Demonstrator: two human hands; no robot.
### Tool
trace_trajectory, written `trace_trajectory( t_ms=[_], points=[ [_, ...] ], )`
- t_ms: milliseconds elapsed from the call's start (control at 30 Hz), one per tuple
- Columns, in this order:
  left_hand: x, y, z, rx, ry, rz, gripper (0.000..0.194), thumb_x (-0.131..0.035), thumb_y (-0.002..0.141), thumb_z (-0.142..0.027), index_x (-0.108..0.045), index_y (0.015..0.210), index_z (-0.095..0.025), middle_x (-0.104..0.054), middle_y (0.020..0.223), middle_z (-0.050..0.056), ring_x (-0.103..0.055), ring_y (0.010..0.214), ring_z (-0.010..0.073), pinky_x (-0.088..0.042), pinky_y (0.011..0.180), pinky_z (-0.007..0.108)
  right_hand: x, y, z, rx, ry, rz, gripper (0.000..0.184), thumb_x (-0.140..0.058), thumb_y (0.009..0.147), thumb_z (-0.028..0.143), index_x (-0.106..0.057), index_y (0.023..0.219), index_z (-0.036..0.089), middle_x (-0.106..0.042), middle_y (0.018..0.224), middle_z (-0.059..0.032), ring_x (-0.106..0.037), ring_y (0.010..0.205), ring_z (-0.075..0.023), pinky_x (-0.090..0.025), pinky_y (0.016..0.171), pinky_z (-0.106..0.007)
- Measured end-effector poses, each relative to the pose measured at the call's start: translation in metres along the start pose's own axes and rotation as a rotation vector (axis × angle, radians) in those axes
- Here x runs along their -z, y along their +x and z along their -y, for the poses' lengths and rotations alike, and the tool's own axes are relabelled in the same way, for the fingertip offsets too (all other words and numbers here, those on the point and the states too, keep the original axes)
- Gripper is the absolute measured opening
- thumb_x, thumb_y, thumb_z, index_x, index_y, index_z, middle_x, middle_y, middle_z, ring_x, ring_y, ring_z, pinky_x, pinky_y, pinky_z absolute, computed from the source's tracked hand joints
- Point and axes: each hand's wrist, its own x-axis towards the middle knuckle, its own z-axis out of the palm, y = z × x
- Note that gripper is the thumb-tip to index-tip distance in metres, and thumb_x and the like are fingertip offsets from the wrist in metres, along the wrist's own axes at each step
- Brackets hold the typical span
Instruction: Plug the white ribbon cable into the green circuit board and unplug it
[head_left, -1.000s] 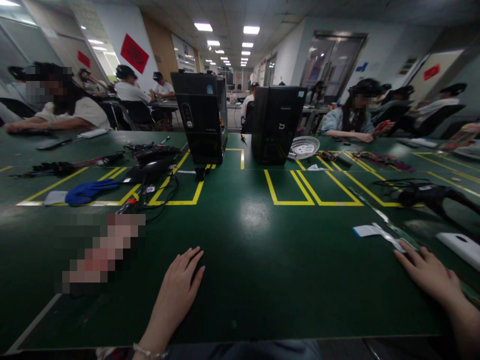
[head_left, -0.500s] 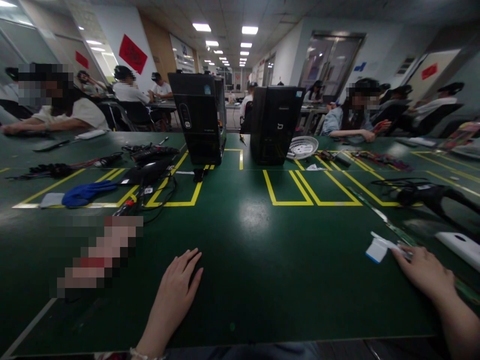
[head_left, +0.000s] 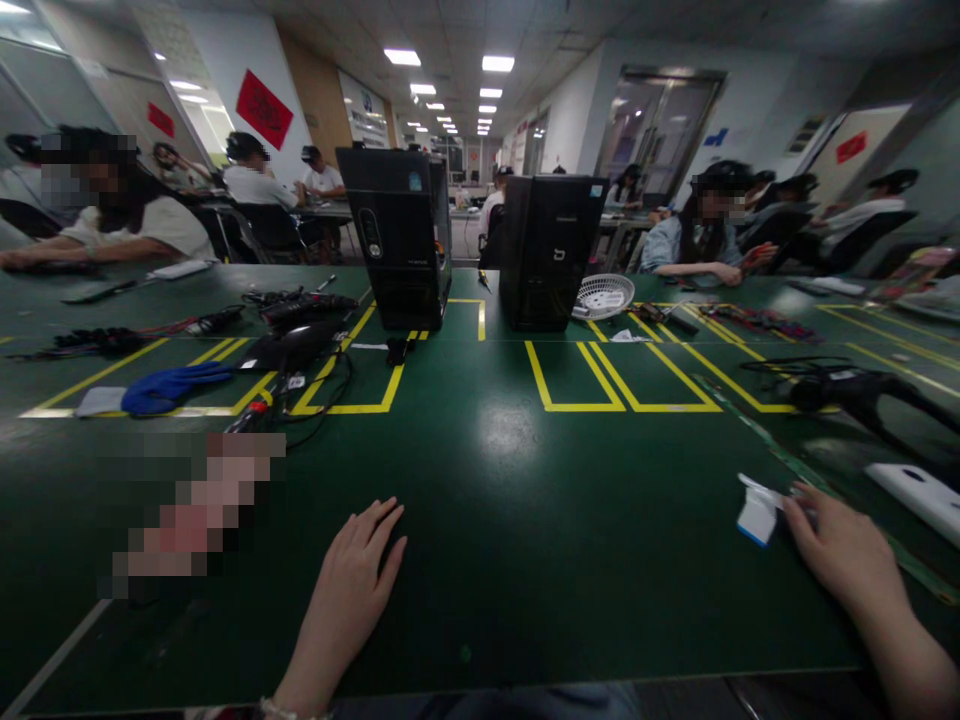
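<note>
Far left, blue fabric glove [head_left: 176,388] with pale cuff lies across yellow tape on the glossy green table [head_left: 525,590], off to the side, probably just set aside. Nearer, 1 long item [head_left: 202,510] pixelated, can't identify.

Left hand [head_left: 349,585]: palm down on table, open, fingers almost straight and close together, thumb out; grips nothing visible. Looks like it's just resting, maybe steadying the person.

Beyond it, 2 black box-shaped computer towers [head_left: 397,240] stand upright, a gap between them, likely upright because they sit stably on their bases. White round plastic basket [head_left: 606,292] beside the right tower, seems meant for small parts.

White flat ribbon-like strip with blue edge [head_left: 757,515] is at right, just left of the right hand [head_left: 847,545]. That hand: partly closed, fingers bent, strip's end apparently pinched at thumb and forefinger, leaving the blue edge free; exact contact hidden. Long thin green strip [head_left: 795,457] runs slantwise beside the hand. White flat plastic case [head_left: 915,492] lies farther right, outside the grip.
</note>
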Motion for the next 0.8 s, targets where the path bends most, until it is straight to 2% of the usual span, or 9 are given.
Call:
trace_trajectory(
  t_ms=[133, 233, 300, 433, 500, 633, 800],
  points=[
    [0.001, 0.0, -0.001, 0.003, 0.002, 0.008, 0.045, -0.036, 0.098, -0.039, -0.054, 0.131, -0.015, -0.054, 0.137, 0.012, -0.047, 0.129, 0.0291, -0.035, 0.109, 0.052, 0.001, -0.017, 0.022, 0.135, 0.107, 0.052, 0.064, -0.025, 0.09, 0.046, -0.052, 0.127, 0.0, -0.063, 0.113, -0.0246, -0.058, 0.107, -0.0339, -0.043, 0.093, -0.046],
    [0.002, 0.0, -0.001, 0.007, 0.004, 0.012, 0.045, -0.036, 0.098, -0.039, -0.054, 0.131, -0.015, -0.054, 0.137, 0.011, -0.047, 0.129, 0.0287, -0.035, 0.109, 0.052, -0.003, -0.042, 0.059, 0.265, 0.142, 0.069, 0.063, -0.028, 0.09, 0.047, -0.045, 0.136, 0.007, -0.06, 0.121, -0.0216, -0.056, 0.113, -0.0339, -0.037, 0.1, -0.056],
    [0.001, 0.0, -0.001, 0.007, 0.004, 0.013, 0.045, -0.036, 0.098, -0.039, -0.054, 0.132, -0.015, -0.054, 0.137, 0.012, -0.047, 0.129, 0.0287, -0.036, 0.109, 0.052, -0.003, -0.065, 0.095, 0.351, 0.165, 0.049, 0.063, -0.029, 0.091, 0.05, -0.039, 0.142, 0.015, -0.053, 0.134, -0.0176, -0.049, 0.125, -0.0327, -0.031, 0.104, -0.062],
    [0.0, 0.0, 0.001, 0.004, 0.0, 0.005, 0.045, -0.037, 0.098, -0.04, -0.054, 0.131, -0.015, -0.054, 0.137, 0.012, -0.047, 0.129, 0.0295, -0.035, 0.109, 0.052, 0.007, -0.117, 0.181, 0.565, 0.218, 0.128, 0.065, -0.032, 0.093, 0.053, -0.028, 0.15, 0.022, -0.04, 0.148, -0.0112, -0.034, 0.138, -0.0269, -0.023, 0.111, -0.057],
    [-0.001, -0.001, 0.001, 0.004, -0.003, -0.006, 0.044, -0.038, 0.097, -0.04, -0.054, 0.131, -0.016, -0.054, 0.137, 0.011, -0.048, 0.129, 0.0292, -0.035, 0.109, 0.052, 0.016, -0.14, 0.224, 0.628, 0.232, 0.2, 0.067, -0.038, 0.092, 0.055, -0.026, 0.151, 0.025, -0.032, 0.152, -0.0107, -0.027, 0.141, -0.0281, -0.025, 0.112, -0.055],
    [-0.001, -0.001, 0.002, -0.013, -0.002, -0.023, 0.042, -0.04, 0.097, -0.037, -0.055, 0.13, -0.015, -0.055, 0.136, 0.012, -0.048, 0.128, 0.0288, -0.035, 0.109, 0.051, 0.033, -0.166, 0.286, 0.624, 0.278, 0.323, 0.073, -0.05, 0.086, 0.056, -0.028, 0.15, 0.029, -0.025, 0.155, -0.0112, -0.023, 0.141, -0.0343, -0.029, 0.109, -0.055],
    [-0.001, 0.0, 0.001, -0.01, 0.013, -0.013, 0.042, -0.039, 0.097, -0.036, -0.055, 0.13, -0.016, -0.055, 0.136, 0.012, -0.048, 0.128, 0.0286, -0.036, 0.108, 0.051, 0.047, -0.171, 0.321, 0.536, 0.307, 0.403, 0.073, -0.054, 0.086, 0.05, -0.031, 0.15, 0.025, -0.027, 0.153, -0.0156, -0.027, 0.139, -0.0384, -0.033, 0.106, -0.057]
  ],
)
